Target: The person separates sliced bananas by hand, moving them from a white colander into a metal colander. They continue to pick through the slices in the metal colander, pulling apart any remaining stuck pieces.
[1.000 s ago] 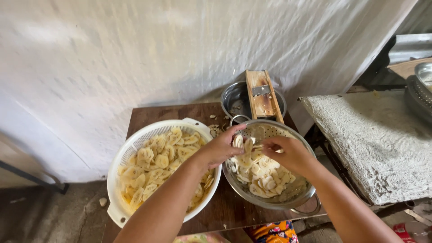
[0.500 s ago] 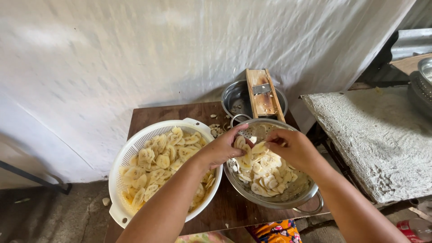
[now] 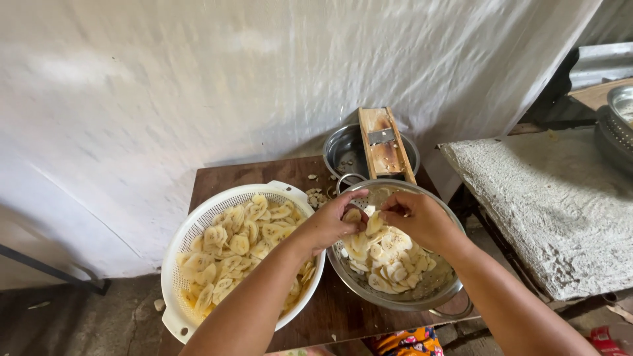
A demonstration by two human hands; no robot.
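Soft even daylight, faint shadows, sharp centre, slight wide-angle edge distortion.

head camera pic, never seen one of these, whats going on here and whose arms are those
The picture comes from a camera worn on a person's head, looking down, so the two bare arms reaching in from the bottom are that person's own.

Below them is a small brown wooden table against a white sheet. On it sit a white plastic colander full of pale banana-like slices and a metal colander holding more slices. Behind that is a steel bowl with a wooden slicer board laid across its rim. A grey, rough-topped surface stands at the right.

The left hand and right hand meet over the metal colander, fingers pinching slices between them. Exactly how many slices each holds is hard to tell.
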